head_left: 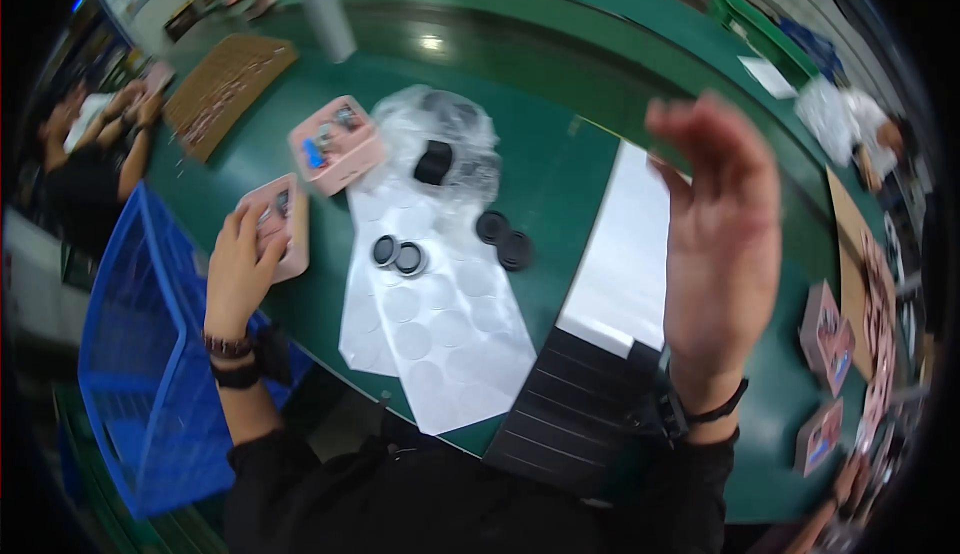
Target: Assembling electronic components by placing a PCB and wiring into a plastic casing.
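My left hand [238, 266] rests over the near edge of a pink box [299, 222], its fingers stretched and apart, reaching in among small parts. A second pink box [357, 162] with small metal parts and a blue piece stands just beyond it. My right hand [722, 244] is raised above the right side of the table, open and empty, its fingertips blurred. Between my hands lie white sheets of round stickers [402, 338]. Two black ring-shaped caps [410, 258] sit on them, and two black round pieces [514, 251] lie to their right.
Behind the sheets is a clear plastic bag [463, 119] with black pieces. A white sheet [622, 254] and black strips [560, 394] lie on the green table [560, 169]. A blue crate [135, 354] stands at left. Cardboard trays [225, 79] and other people are at both sides.
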